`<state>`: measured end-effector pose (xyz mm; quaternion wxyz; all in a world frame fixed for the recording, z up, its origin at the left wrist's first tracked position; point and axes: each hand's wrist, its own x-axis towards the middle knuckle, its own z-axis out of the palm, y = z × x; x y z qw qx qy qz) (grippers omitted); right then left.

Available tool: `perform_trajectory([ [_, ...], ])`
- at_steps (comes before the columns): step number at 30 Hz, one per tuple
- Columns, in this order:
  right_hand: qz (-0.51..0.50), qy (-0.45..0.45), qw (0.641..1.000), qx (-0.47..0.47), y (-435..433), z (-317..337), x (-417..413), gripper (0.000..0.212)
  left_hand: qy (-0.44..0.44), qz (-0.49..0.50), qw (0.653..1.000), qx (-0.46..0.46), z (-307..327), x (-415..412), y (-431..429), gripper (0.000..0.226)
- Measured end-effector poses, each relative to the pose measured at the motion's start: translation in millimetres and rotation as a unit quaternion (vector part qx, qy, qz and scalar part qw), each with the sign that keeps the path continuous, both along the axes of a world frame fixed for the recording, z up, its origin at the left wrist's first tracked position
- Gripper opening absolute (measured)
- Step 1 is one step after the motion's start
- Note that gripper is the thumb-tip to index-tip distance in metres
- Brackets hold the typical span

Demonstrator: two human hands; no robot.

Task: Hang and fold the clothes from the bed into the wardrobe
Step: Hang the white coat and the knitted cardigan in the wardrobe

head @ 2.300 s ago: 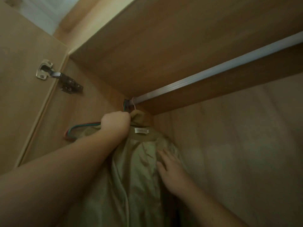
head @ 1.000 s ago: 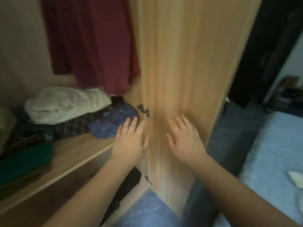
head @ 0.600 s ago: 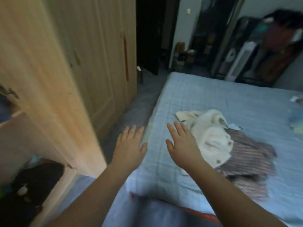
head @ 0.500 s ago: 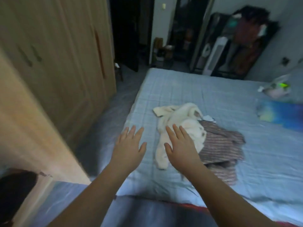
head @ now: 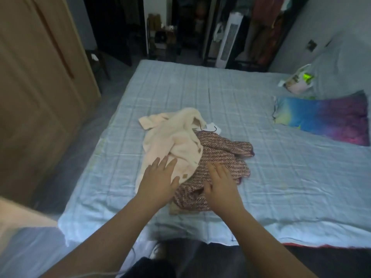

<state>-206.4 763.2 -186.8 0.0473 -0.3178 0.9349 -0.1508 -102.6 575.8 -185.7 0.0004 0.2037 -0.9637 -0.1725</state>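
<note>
As the person leans over the bed (head: pixel 281 173), both hands are stretched out and hold nothing. The left hand (head: pixel 158 182) is flat, palm down, and its fingers (head: pixel 160 164) are straight and a little spread over the near edge of the cream jacket (head: pixel 174 141). The right hand (head: pixel 220 188) is posed in the same way, with straight fingers (head: pixel 215 170) over the striped knit (head: pixel 224 155). Whether the palms already touch the cloth or hover just above it, I cannot tell. The two forearms run forward almost parallel, with straight wrists.

The two clothes lie in one heap, under and just beyond the fingertips, and the jacket lies partly on top of the knit. The wardrobe (head: pixel 40 87) stands to the left of the left fingers, well apart.

I judge that the step in hand is to pick up the next garment. To do it well, the person should take only one piece, and the jacket is the natural choice because it lies on top. It is better to close the fingers on the collar or the shoulders, beyond the fingertips, than on a fold in the middle, so that the jacket hangs straight for a hanger. The cloth looks thick and soft, so a full grip should serve better than a pinch. A slow lift is wise, because a button could catch the knit and drag it off the bed.
</note>
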Motion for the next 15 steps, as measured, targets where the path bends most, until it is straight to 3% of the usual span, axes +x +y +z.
perform_trajectory([
  [15,-0.02,-0.066,0.997,0.034,-97.9,-74.5,-215.7,0.057,-0.057,-0.033,0.997,0.034,-86.1,-229.1,-108.5,0.065],
])
